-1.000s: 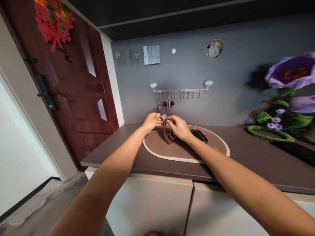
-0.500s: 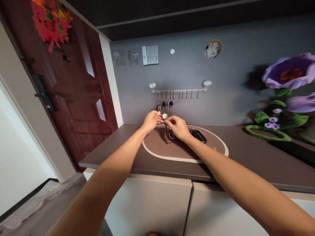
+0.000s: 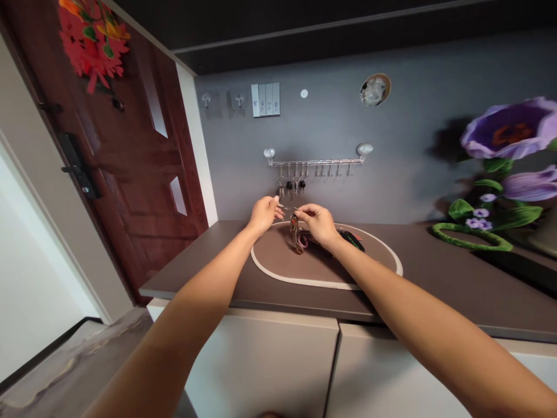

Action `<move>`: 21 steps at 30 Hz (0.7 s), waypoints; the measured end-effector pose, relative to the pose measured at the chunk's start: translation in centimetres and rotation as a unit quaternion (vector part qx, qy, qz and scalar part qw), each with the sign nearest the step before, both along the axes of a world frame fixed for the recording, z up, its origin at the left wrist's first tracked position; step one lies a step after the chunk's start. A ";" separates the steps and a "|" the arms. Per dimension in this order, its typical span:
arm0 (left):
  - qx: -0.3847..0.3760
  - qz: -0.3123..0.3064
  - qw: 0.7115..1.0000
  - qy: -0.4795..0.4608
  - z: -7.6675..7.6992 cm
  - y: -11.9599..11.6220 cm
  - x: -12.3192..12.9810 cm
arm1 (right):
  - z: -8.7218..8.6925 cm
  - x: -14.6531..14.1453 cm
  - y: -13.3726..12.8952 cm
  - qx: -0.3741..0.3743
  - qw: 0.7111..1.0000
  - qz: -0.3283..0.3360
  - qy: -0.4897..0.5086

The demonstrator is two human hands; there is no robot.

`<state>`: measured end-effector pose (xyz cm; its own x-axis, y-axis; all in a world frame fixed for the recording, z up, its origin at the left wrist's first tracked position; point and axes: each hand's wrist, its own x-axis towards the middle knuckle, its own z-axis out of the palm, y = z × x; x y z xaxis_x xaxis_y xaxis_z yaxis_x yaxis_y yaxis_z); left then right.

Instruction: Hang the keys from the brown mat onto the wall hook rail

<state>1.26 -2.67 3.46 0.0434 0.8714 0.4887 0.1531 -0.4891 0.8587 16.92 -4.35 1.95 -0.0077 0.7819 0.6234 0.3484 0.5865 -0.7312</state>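
Above an oval mat (image 3: 282, 278), my left hand (image 3: 264, 215) pinches a small metal key at the ring. My right hand (image 3: 319, 222) grips the key ring (image 3: 292, 209) between thumb and fingertips, just to the right of the left fingers. A brown strap-like pendant with keys (image 3: 297, 238) hangs below the ring, over the mat. On the mat by my right wrist lies a black case (image 3: 351, 240) with green lettering, partly hidden. Behind the hands, several keys (image 3: 289, 186) hang from the left hooks of a clear wall rail (image 3: 322, 162).
A dark red door (image 3: 143, 191) stands at the left. Purple flowers (image 3: 513, 133) and a green fuzzy loop (image 3: 472, 239) are at the right of the brown countertop (image 3: 439, 290). A dark shelf (image 3: 331, 29) overhangs the wall.
The round key head between my hands has turned and now looks thin. The hanging pendant has twisted and shows more metal. Both hands have barely moved.
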 end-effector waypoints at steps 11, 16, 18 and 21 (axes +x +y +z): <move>-0.125 -0.090 0.987 -0.034 -0.3 -0.4 0.2 | 0.7 0.3 -0.7 -0.064 0.977 0.069 0.192; -0.133 -0.134 0.982 -0.006 -0.7 -1.0 0.7 | 0.8 0.6 -0.2 -0.076 0.948 0.125 0.284; -0.123 -0.150 0.981 0.014 -1.0 -1.0 0.8 | 0.7 0.6 -0.2 -0.087 0.943 0.135 0.292; -0.098 -0.169 0.980 0.046 -1.5 -0.7 1.0 | 0.6 0.6 -0.3 -0.094 0.942 0.138 0.291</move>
<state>2.29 -3.33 1.92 0.3814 0.8765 0.2936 0.0918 -0.3519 0.9315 17.55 -4.63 2.59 0.0728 0.8973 0.4353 -0.2901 0.4367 -0.8516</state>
